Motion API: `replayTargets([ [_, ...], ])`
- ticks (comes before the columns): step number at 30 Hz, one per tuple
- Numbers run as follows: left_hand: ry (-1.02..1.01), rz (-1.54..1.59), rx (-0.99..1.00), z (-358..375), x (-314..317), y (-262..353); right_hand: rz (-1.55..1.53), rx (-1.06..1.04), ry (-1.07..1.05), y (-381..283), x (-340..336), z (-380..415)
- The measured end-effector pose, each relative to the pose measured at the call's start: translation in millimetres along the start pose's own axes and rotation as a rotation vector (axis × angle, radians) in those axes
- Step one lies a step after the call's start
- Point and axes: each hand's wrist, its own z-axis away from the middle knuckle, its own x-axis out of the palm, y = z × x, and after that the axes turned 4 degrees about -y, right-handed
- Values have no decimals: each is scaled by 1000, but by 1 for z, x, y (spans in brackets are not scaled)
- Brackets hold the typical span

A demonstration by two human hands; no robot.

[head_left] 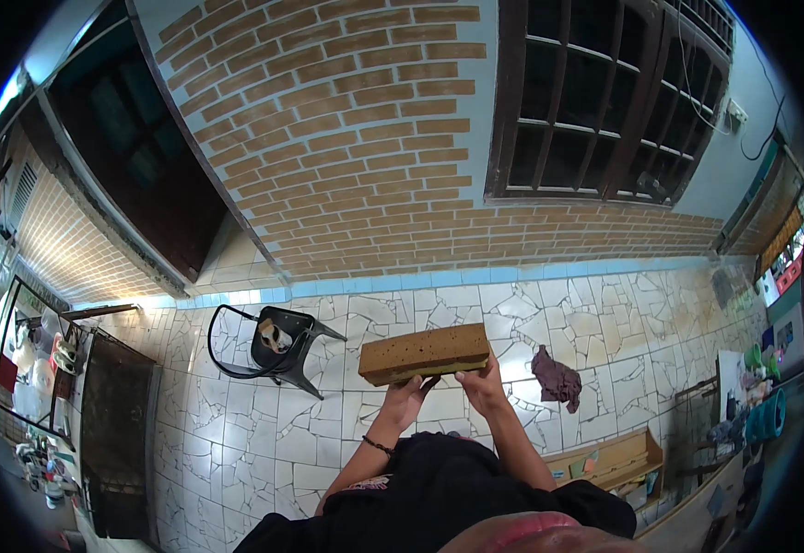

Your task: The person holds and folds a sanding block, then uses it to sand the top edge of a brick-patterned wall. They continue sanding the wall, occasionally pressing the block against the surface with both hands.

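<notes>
Left hand (405, 398) and right hand (483, 383) both have fingers clamped on the long brown block (425, 350), thumbs along its near edge; how far the fingers reach underneath is hidden. Block is held clear of the chair and cloth, in front of the torso, long side running left-right, right end a bit farther out. Face is speckled with small dark pits, yellowish strip shows low on the near side. Main risk: grip is all on the near side, left hand around mid-length, so the far edge and left end look poorly supported. If the block is heavy, it could roll away over the fingertips or dip left. If it's soft or crumbly, hard thumb pressure could dent or chip the edge; can't confirm material. Outward from there: black chair (295, 323) at left with a small cat (273, 335) on the seat; a sudden jump could startle the holder. Purple cloth (557, 378) lies crumpled on the tile floor (208, 452) at right, a slip hazard if stepped on. Wooden tray (604, 450) sits near right, could catch a foot on a sidestep.
</notes>
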Motion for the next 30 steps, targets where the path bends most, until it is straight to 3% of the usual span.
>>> replayTargets([
  [12, 153, -32, 80, -24, 4, 2, -33, 26, -33, -11, -1, -36],
  [18, 159, -92, 172, -23, -7, 9, -88, 154, 16, 6, -2, -44],
  [23, 184, -20, 169, -18, -8, 13, -75, 185, -73, 11, -3, -51],
  [30, 172, -34, 122, -20, -13, 9, -71, 242, -32, 6, 1, -49],
])
